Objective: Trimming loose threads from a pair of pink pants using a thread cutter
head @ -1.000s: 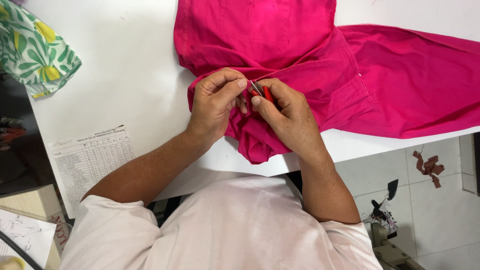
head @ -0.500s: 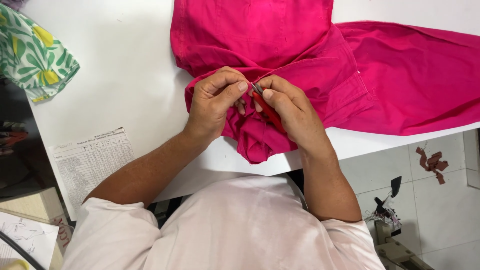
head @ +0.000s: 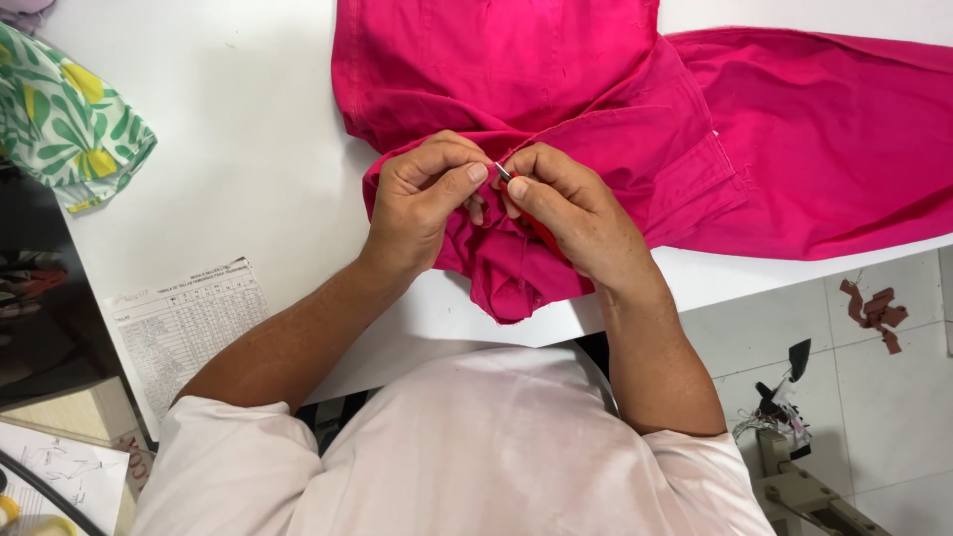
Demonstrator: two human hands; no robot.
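Barely anything's shifting since before: your left hand (head: 422,203) is pinching the pink garment (head: 596,119), your right hand (head: 566,213) is gripping a small red-handled cutter (head: 516,194) against it.

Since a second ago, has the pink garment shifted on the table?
Cannot tell. The pink garment sits slightly differently in frame, but so does the printed sheet, suggesting camera motion.

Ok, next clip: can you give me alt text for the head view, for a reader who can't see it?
Seen from above, a person's left hand pinches a fold of a bright pink garment on a white table while the right hand works a small red-handled tool at the same spot. A leaf-print cloth and a printed chart lie to the left.
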